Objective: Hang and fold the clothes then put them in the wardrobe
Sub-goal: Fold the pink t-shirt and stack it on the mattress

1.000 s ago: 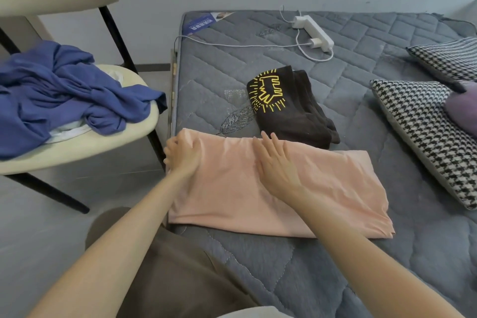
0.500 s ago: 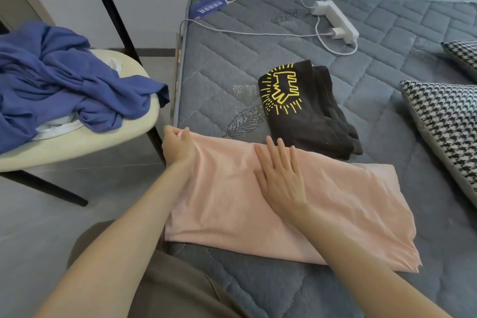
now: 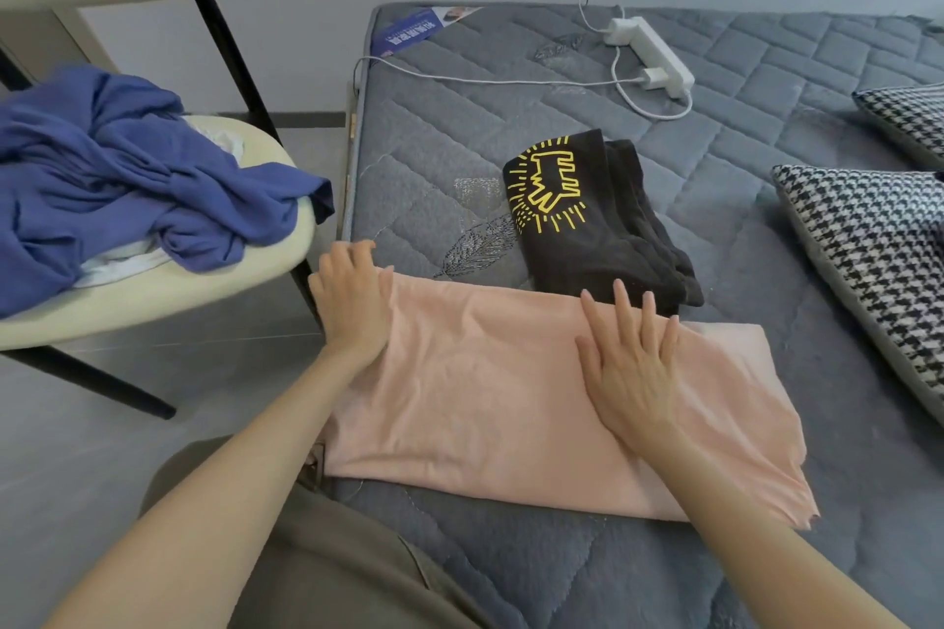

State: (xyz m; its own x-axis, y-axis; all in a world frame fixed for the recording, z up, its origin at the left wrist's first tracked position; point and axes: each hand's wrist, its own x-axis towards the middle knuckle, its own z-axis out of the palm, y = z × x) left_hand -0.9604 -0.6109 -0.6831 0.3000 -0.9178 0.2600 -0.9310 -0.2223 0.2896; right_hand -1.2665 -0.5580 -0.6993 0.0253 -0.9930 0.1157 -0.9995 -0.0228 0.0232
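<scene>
Pink folded fabric garment (image 3: 490,388) flat on grey quilted mattress (image 3: 740,230), under both hands. My right hand (image 3: 631,363) flat, fingers spread, pressing it. My left hand (image 3: 352,304) on its far left corner, fingers bent, grip unclear. Black folded shirt with yellow print (image 3: 587,230) just beyond right fingertips.

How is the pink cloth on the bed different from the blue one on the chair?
The pink cloth lies folded flat on the mattress; the blue cloth sits crumpled in a heap on the chair. The left hand holds the pink cloth's corner and the right hand presses it; no hand touches the blue cloth. Both are plain, with no print.
</scene>
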